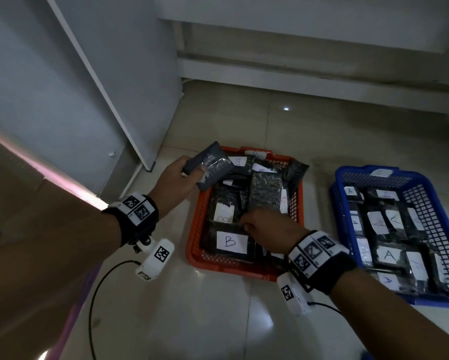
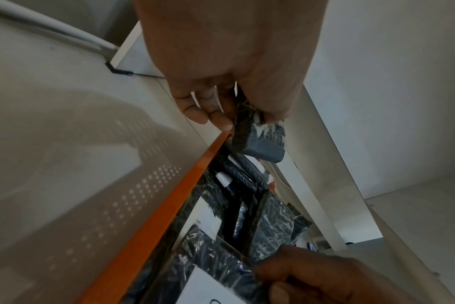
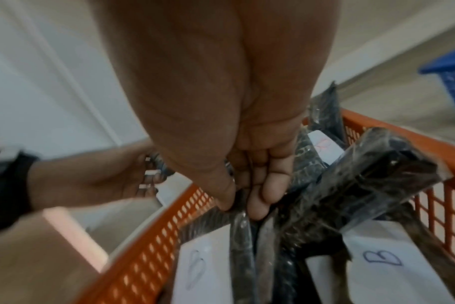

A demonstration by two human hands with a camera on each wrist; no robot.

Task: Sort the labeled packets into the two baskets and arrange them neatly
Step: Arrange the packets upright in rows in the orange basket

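On the floor sit a blue basket of A packets and an orange basket of B packets. The left hand grips a dark packet above the orange basket's far-left corner; the right hand pinches a packet edge inside it.

The head view looks steeply down from above onto a tiled floor, taking in the orange basket at centre and the blue basket to its right, both forearms reaching in from the near edge. The left wrist view sits close beside the orange basket's left rim, facing along the left hand toward the far wall. The right wrist view hangs very near above the same basket, facing along the right hand. All three share the orange basket.
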